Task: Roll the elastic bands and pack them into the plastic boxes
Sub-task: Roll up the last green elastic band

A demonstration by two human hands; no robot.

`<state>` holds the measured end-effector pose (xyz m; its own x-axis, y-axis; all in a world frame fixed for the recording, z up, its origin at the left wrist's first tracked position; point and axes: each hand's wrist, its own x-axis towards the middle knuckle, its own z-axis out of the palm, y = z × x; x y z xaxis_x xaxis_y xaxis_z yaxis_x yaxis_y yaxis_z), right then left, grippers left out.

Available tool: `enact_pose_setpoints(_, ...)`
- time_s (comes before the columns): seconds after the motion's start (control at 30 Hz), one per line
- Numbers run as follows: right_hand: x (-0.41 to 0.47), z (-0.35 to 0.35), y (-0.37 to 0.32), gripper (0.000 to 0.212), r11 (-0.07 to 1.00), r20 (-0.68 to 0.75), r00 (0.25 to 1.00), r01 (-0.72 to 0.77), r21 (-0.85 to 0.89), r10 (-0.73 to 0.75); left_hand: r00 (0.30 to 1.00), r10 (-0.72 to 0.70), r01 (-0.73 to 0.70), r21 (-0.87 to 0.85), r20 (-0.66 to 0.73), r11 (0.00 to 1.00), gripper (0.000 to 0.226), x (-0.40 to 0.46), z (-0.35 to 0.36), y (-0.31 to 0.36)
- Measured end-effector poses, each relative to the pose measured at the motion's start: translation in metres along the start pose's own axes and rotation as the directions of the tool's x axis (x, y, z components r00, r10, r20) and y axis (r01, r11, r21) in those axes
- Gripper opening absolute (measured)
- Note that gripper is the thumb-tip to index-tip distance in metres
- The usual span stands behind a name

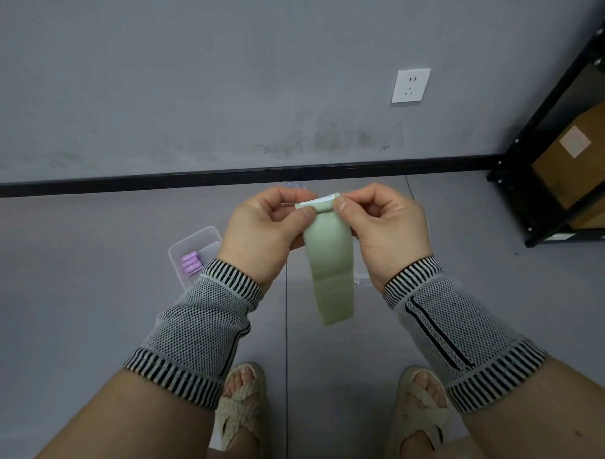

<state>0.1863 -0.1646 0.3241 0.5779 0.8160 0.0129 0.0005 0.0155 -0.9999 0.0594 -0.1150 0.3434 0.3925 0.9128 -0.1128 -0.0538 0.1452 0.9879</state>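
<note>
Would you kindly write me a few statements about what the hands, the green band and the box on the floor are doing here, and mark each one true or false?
1. Both hands pinch the top end of the green elastic band. True: the left hand and the right hand hold it between thumb and fingers.
2. The green band is fully rolled up. False: only its top end is turned over; the rest hangs down loose.
3. The plastic box on the floor holds purple rolls. True.
4. The green band lies inside the plastic box. False: it is held up in the air, apart from the box.
5. A wall socket is on the grey wall. True.
</note>
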Motion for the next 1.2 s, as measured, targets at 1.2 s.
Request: enact_pose_setpoints(1.2, 0.0037, -0.0025, -0.0026, 0.020, 0.998, 0.163, 0.987, 0.016, -0.054, -0.007, 0.999, 0.007, -0.002, 0.121, -0.041, 0.993, 0.017, 0.0012, -0.0010, -0.0061)
